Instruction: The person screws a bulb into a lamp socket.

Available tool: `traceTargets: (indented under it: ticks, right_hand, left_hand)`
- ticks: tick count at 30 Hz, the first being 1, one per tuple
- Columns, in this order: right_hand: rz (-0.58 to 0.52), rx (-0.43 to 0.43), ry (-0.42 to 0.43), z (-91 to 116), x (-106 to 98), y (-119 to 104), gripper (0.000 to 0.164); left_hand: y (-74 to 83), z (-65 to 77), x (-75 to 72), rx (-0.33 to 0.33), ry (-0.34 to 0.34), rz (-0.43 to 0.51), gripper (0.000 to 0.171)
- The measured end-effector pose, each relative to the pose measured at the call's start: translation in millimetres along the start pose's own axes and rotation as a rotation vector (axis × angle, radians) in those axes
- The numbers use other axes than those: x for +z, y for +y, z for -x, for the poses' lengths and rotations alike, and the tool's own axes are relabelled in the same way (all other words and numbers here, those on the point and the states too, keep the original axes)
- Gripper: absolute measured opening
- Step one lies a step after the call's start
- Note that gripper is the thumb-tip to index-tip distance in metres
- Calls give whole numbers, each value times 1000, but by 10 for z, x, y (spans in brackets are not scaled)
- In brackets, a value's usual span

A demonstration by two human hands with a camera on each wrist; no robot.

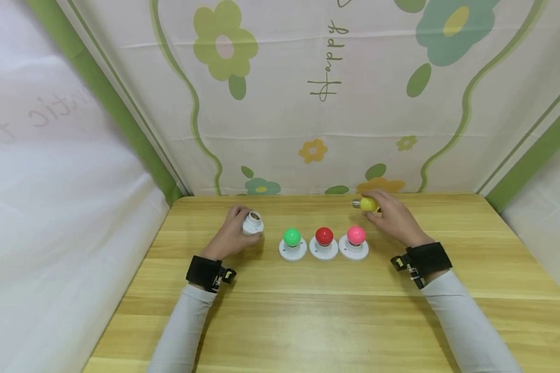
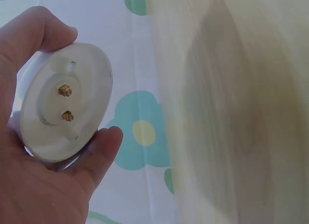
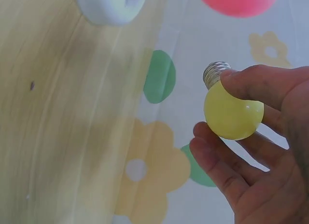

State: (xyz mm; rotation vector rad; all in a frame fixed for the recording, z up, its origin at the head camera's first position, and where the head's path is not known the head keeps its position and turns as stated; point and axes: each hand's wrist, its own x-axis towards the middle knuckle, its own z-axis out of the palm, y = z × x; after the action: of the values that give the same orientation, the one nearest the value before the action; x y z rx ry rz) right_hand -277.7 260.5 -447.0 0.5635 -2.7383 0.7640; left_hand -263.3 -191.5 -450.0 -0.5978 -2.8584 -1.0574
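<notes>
My left hand [image 1: 233, 234] grips a white lamp socket [image 1: 253, 223] by its round base, its hollow opening facing up. In the left wrist view the underside of that socket [image 2: 67, 105] shows two brass screws, with thumb and fingers around the rim. A yellow light bulb [image 1: 368, 204] is pinched in my right hand [image 1: 395, 216], its metal screw end pointing left. The right wrist view shows the thumb near the thread and fingers behind the yellow bulb [image 3: 234, 110]. Between the hands stand sockets holding a green bulb [image 1: 292, 237], a red bulb [image 1: 324, 236] and a pink bulb [image 1: 356, 235].
The three filled sockets stand in a row on the wooden table [image 1: 298, 311]. Behind the table's far edge hangs a flowered cloth [image 1: 280, 114]. White cloth [image 1: 51, 207] with a green border walls off the left side, and similar cloth hangs on the right.
</notes>
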Motion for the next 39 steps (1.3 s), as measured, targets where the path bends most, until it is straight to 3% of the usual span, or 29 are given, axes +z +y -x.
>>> traceTargets:
  ticks: [14,22,39]
  right_hand:
    - [-6,-49,5,-11,0,-174,56]
    - [-31,-47,1,-20,-12,-251,56]
    - [-39,-123,30,-22,-26,-393,55]
  left_hand:
    - [92,-88,35,67,26,12,63]
    - [159,-122,43,61,30,19,63]
    - [412,-294,104,136,27,75,62]
